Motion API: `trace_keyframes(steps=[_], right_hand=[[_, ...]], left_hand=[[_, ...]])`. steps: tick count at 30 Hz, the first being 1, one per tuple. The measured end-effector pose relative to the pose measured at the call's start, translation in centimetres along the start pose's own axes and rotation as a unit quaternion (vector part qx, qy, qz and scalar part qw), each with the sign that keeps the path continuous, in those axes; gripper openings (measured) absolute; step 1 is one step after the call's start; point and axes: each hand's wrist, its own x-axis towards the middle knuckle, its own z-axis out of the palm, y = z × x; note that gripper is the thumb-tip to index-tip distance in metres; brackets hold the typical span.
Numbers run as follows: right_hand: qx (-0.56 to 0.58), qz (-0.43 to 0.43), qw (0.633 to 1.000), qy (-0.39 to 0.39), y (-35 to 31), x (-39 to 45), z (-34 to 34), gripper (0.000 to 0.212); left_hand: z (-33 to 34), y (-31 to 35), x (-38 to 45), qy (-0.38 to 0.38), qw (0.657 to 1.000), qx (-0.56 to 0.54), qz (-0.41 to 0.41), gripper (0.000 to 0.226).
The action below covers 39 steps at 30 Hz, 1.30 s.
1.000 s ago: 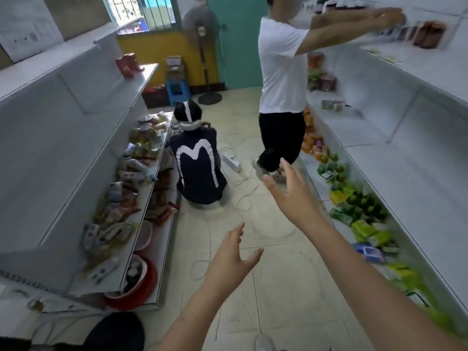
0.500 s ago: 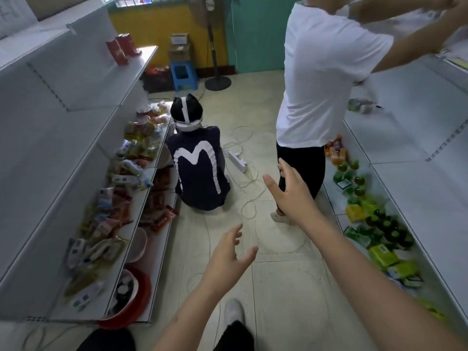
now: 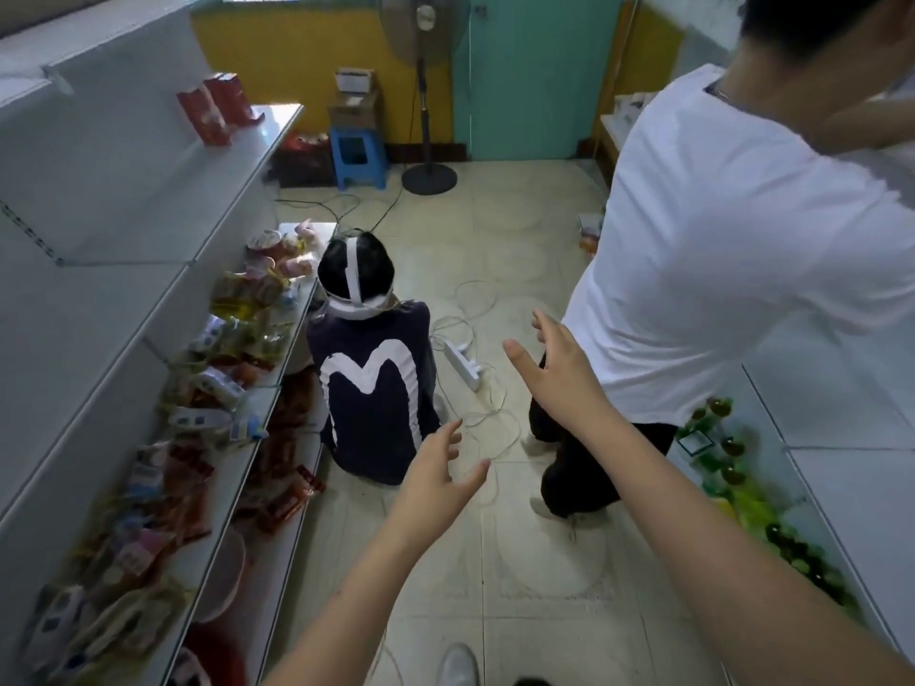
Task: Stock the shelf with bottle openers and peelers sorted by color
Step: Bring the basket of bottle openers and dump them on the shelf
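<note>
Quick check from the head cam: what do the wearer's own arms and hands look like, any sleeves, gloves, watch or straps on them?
Both forearms are bare as far as the frame shows: no sleeves in view. The left hand and right hand wear no gloves, and no watch, band, ring or cable shows on either wrist. Each arm runs long and slim from the bottom edge, stretched by the wide lens.

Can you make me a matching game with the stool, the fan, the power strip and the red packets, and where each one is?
Things:
1. blue stool
2. standing fan
3. white power strip
4. red packets

Places:
A. on the floor between the sitting person and the standing person
B. on the upper left shelf
C. in front of the teal door
D. under the stacked cardboard boxes by the yellow wall

Pairs: 1-D, 2-C, 3-A, 4-B
</note>
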Motion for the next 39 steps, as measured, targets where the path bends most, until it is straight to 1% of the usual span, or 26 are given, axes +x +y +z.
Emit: trace_keyframes(steps=[3, 9, 14, 17, 20, 25, 29, 34, 39], right_hand=[[0.012, 0.005, 1.000, 0.006, 1.2, 5.6, -0.2, 0.080], [0.019, 0.008, 1.000, -0.018, 3.4, 18.5, -0.3, 0.078], [0.018, 0.006, 1.000, -0.013, 3.6, 28.6, 0.4, 0.077], [0.019, 0.011, 1.000, -0.015, 3.6, 34.6, 1.4, 0.079], [0.016, 0.008, 1.000, -0.004, 3.4, 41.3, 2.8, 0.080], [0.016, 0.027, 0.999, 0.025, 2.9, 52.4, 4.5, 0.079], [0.001, 0.036, 0.999, 0.032, 2.6, 59.5, 3.9, 0.079], [-0.008, 0.041, 0.997, 0.059, 3.7, 67.9, 2.7, 0.077], [0.023, 0.050, 0.998, 0.041, 6.1, 77.1, 3.6, 0.077]], left_hand=[[-0.2, 1.6, 5.7, -0.005, 1.000, -0.006, -0.001, 0.069], [0.5, 4.3, 17.8, -0.020, 1.000, -0.005, -0.010, 0.068], [0.3, 6.0, 26.6, -0.036, 0.999, -0.017, -0.021, 0.068], [-0.5, 6.3, 32.1, -0.032, 0.999, -0.023, -0.027, 0.066], [-1.2, 5.9, 38.5, -0.027, 0.998, -0.035, -0.039, 0.066], [-3.5, 5.3, 50.1, -0.052, 0.998, -0.018, -0.037, 0.071], [-5.5, 6.8, 58.1, -0.055, 0.998, -0.004, -0.024, 0.071], [-6.2, 9.2, 66.8, -0.063, 0.998, -0.012, -0.017, 0.072], [-5.5, 10.0, 75.7, -0.083, 0.996, -0.016, -0.036, 0.073]])
